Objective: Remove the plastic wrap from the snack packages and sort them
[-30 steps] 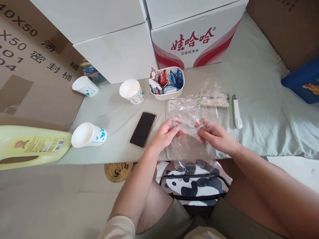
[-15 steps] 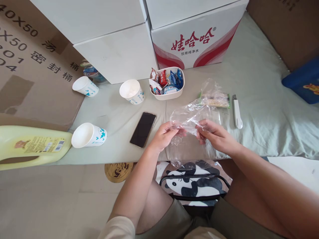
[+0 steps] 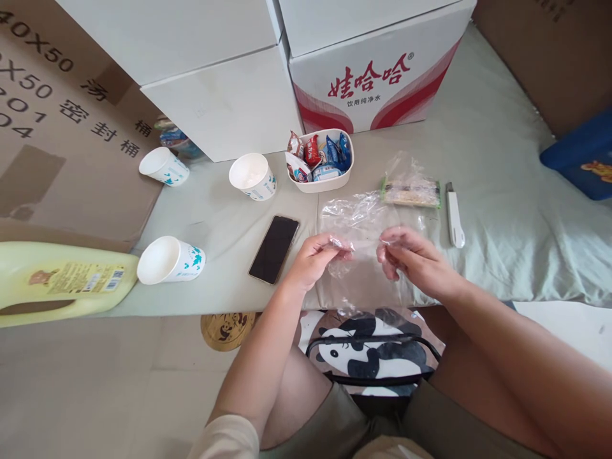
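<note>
A crumpled clear plastic bag [image 3: 351,215] is stretched between my hands, its lower part hanging by the front edge of the covered surface. My left hand [image 3: 314,258] pinches its left side between thumb and fingers. On the other side, my right hand [image 3: 414,258] pinches the plastic with thumb and forefinger, its other fingers curled below. Just beyond lies a flat packet with green edges [image 3: 414,193], partly under loose clear film. A white utility knife [image 3: 456,217] rests right of the packet. Left of my left hand is a dark-screened phone [image 3: 274,248].
A white tub [image 3: 321,186] of small wrapped snacks stands behind the bag. Paper cups [image 3: 167,260] and a pale yellow jug [image 3: 62,277] are on the left. White cartons [image 3: 368,83] rise at the back; a blue container [image 3: 581,156] is far right.
My hands have moved slightly apart, and the bag's upper part has spread and sunk lower, toward the left. Everything around stays in place.
</note>
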The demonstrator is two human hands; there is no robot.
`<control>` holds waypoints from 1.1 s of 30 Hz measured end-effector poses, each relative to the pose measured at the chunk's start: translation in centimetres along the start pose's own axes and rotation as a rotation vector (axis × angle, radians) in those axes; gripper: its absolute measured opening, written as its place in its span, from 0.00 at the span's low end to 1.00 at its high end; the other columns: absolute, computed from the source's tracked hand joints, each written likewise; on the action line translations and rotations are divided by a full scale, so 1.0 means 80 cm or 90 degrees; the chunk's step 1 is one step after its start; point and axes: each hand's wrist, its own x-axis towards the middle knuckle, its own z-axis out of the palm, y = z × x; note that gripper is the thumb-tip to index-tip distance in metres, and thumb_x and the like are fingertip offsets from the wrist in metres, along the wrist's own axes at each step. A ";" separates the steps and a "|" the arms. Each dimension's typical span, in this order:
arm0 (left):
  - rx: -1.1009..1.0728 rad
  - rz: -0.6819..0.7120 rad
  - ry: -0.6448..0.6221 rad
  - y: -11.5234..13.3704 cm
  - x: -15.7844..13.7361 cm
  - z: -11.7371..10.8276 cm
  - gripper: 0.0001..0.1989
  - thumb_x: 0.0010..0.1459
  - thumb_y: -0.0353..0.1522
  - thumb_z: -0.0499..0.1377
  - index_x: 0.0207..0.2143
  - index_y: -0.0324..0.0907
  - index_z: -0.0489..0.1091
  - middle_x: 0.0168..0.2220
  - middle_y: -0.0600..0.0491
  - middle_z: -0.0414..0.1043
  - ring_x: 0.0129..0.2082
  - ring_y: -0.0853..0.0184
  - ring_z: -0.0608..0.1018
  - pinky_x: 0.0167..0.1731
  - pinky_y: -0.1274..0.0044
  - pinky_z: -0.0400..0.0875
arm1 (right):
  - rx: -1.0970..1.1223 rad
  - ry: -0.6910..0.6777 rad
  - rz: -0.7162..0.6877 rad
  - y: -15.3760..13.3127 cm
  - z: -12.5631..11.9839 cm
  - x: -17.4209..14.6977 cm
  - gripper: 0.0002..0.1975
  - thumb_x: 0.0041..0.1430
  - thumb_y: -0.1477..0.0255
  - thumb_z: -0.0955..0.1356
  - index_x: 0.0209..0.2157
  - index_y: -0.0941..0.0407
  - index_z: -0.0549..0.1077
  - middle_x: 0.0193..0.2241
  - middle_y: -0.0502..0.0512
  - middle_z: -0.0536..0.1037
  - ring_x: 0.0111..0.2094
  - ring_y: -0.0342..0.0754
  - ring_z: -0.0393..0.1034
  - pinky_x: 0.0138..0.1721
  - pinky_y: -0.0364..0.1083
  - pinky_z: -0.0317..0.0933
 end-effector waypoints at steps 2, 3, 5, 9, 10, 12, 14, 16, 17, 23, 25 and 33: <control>-0.006 -0.002 0.008 0.002 0.000 0.000 0.12 0.51 0.39 0.69 0.27 0.40 0.73 0.32 0.52 0.78 0.32 0.68 0.82 0.39 0.72 0.79 | 0.046 0.007 0.002 0.003 -0.001 -0.001 0.15 0.61 0.55 0.69 0.38 0.51 0.68 0.29 0.48 0.75 0.20 0.41 0.64 0.22 0.44 0.60; -0.008 -0.003 0.013 0.003 -0.001 0.000 0.12 0.51 0.39 0.69 0.26 0.40 0.73 0.32 0.53 0.77 0.31 0.68 0.81 0.38 0.73 0.78 | 0.054 -0.002 0.004 0.003 -0.002 -0.002 0.15 0.60 0.56 0.70 0.35 0.52 0.69 0.28 0.49 0.74 0.20 0.42 0.65 0.23 0.45 0.61; -0.004 -0.008 0.028 0.003 -0.001 -0.001 0.11 0.50 0.37 0.68 0.27 0.40 0.73 0.32 0.52 0.77 0.30 0.69 0.80 0.35 0.74 0.77 | 0.054 -0.018 0.010 0.003 -0.004 -0.001 0.14 0.58 0.58 0.71 0.31 0.54 0.70 0.27 0.51 0.74 0.23 0.44 0.68 0.26 0.46 0.63; -0.026 -0.027 0.032 0.005 -0.001 -0.004 0.04 0.43 0.30 0.63 0.26 0.40 0.74 0.32 0.52 0.78 0.30 0.68 0.79 0.33 0.75 0.75 | 0.074 -0.013 0.041 -0.004 -0.005 0.001 0.11 0.53 0.62 0.72 0.29 0.55 0.73 0.29 0.54 0.76 0.26 0.47 0.72 0.28 0.47 0.64; -0.043 -0.028 0.023 0.006 0.000 -0.004 0.06 0.40 0.28 0.61 0.25 0.40 0.75 0.32 0.52 0.79 0.30 0.68 0.79 0.33 0.74 0.75 | 0.081 -0.010 0.049 -0.006 -0.004 0.001 0.10 0.52 0.63 0.72 0.28 0.56 0.74 0.30 0.54 0.76 0.27 0.47 0.73 0.28 0.47 0.64; -0.072 -0.030 0.007 0.009 0.000 -0.006 0.10 0.35 0.27 0.58 0.24 0.40 0.76 0.31 0.51 0.79 0.30 0.66 0.78 0.33 0.73 0.76 | 0.094 -0.009 0.057 -0.008 -0.004 0.002 0.09 0.51 0.64 0.72 0.28 0.56 0.75 0.29 0.54 0.76 0.27 0.48 0.74 0.26 0.46 0.63; -0.079 -0.028 0.006 0.010 0.001 -0.007 0.12 0.34 0.26 0.57 0.24 0.40 0.76 0.30 0.50 0.79 0.29 0.66 0.78 0.33 0.72 0.76 | 0.093 -0.005 0.056 -0.007 -0.004 0.002 0.09 0.51 0.64 0.72 0.28 0.56 0.75 0.27 0.54 0.76 0.26 0.48 0.73 0.25 0.45 0.63; -0.078 -0.018 0.015 0.011 0.001 -0.007 0.12 0.35 0.26 0.56 0.24 0.39 0.77 0.31 0.50 0.79 0.29 0.66 0.78 0.33 0.71 0.76 | 0.083 0.008 0.049 -0.005 -0.003 0.003 0.10 0.53 0.63 0.73 0.29 0.55 0.75 0.26 0.53 0.75 0.25 0.46 0.72 0.25 0.45 0.63; -0.081 -0.010 0.019 0.011 0.001 -0.007 0.11 0.36 0.27 0.56 0.24 0.39 0.77 0.31 0.49 0.79 0.29 0.66 0.78 0.32 0.72 0.76 | 0.078 0.016 0.042 -0.004 -0.003 0.003 0.11 0.53 0.62 0.74 0.29 0.55 0.74 0.26 0.52 0.75 0.25 0.46 0.72 0.25 0.45 0.63; -0.104 -0.017 0.070 0.009 0.003 -0.003 0.20 0.51 0.47 0.64 0.23 0.38 0.78 0.27 0.47 0.79 0.27 0.66 0.78 0.28 0.74 0.75 | 0.057 -0.001 -0.045 0.000 -0.003 0.004 0.17 0.54 0.56 0.76 0.26 0.54 0.75 0.33 0.53 0.74 0.25 0.43 0.70 0.25 0.45 0.65; -0.066 -0.011 0.076 0.007 0.003 -0.004 0.24 0.49 0.51 0.67 0.23 0.38 0.78 0.27 0.48 0.79 0.26 0.68 0.77 0.28 0.76 0.74 | 0.051 -0.027 -0.060 0.001 -0.003 0.004 0.16 0.53 0.58 0.77 0.25 0.55 0.76 0.33 0.54 0.73 0.26 0.43 0.70 0.25 0.45 0.66; 0.020 0.047 0.041 0.005 0.001 -0.013 0.20 0.40 0.37 0.75 0.35 0.40 0.77 0.40 0.52 0.75 0.31 0.73 0.73 0.29 0.82 0.69 | 0.172 0.059 0.026 -0.009 -0.003 0.006 0.16 0.46 0.64 0.76 0.38 0.49 0.75 0.42 0.53 0.76 0.35 0.48 0.73 0.33 0.47 0.70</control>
